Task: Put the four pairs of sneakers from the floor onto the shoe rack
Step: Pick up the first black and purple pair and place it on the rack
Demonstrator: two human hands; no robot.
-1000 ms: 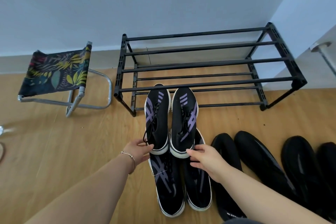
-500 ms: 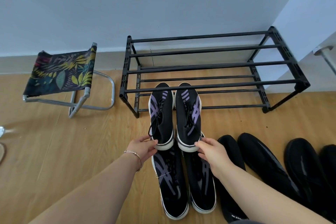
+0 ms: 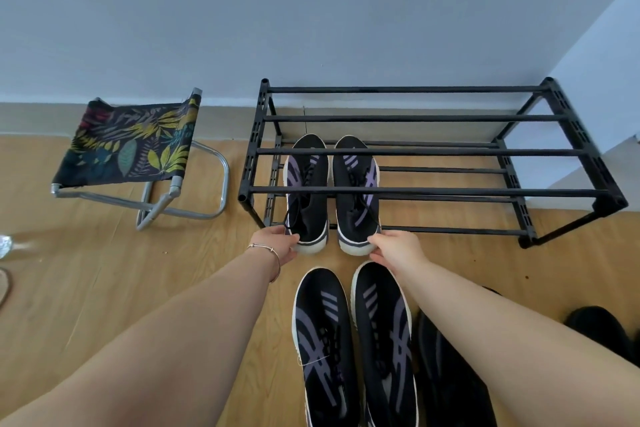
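Observation:
A black two-tier shoe rack stands against the wall. Two black sneakers with purple stripes lie toe-first under its upper bars, on the left end of the lower tier. My left hand grips the heel of the left sneaker. My right hand grips the heel of the right sneaker. A second, matching black-and-purple pair lies on the floor between my forearms. Plain black sneakers lie on the floor to the right, partly hidden by my right arm.
A folding stool with a leaf-print seat stands left of the rack on the wooden floor. The wall corner juts out at the right, close to the rack's end. A shiny object shows at the left edge.
Both hands have pushed the held pair forward, off the pair below and in under the rack's upper bars. The view has moved closer to the rack.

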